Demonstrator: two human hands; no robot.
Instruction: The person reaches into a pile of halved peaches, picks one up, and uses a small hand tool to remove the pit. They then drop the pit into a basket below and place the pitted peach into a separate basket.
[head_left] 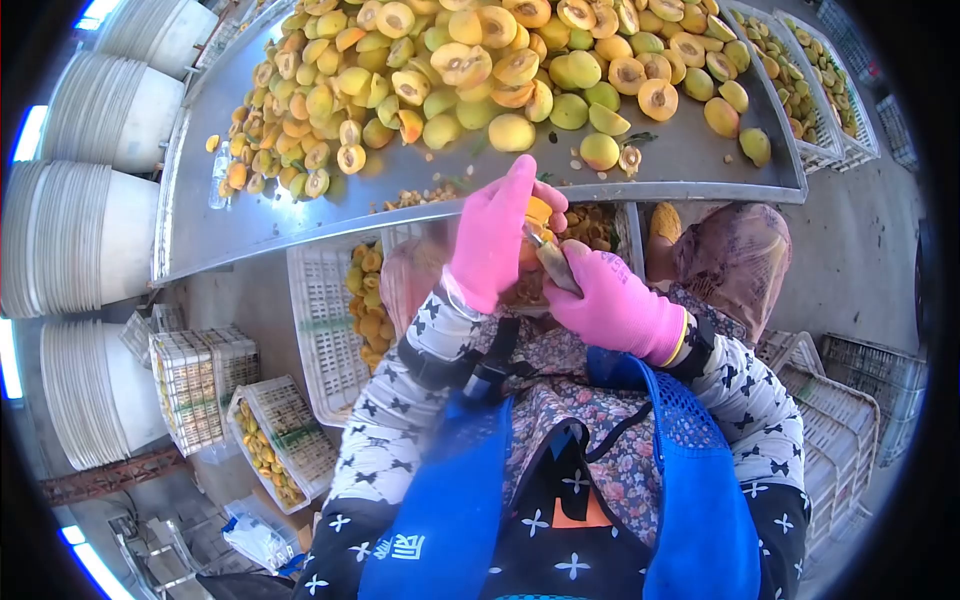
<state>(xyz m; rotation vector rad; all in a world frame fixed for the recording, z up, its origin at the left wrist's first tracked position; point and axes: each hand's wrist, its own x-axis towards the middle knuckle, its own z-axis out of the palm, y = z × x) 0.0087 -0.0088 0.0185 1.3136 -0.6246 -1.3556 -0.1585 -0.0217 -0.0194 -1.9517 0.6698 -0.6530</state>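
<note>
My left hand (492, 240), in a pink glove, is closed around a piece of yellow-orange apricot (538, 212) just past the near edge of the metal table. In my right hand (620, 310), also gloved in pink, is a small knife (553, 262), its tip against the apricot. The fingers of my left hand partly cover the fruit. Beyond both hands, a large heap of apricots (460, 65), whole and halved, lies on the metal table (420, 172). Some halves show brown pits or hollows.
Below the table edge stands a white crate (325, 340) with apricot halves. More crates (205, 380) are at left, near stacked white tubs (115, 235). Filled crates (815, 90) stand at far right, others (820, 430) at lower right. A clear bottle (219, 178) lies on the table.
</note>
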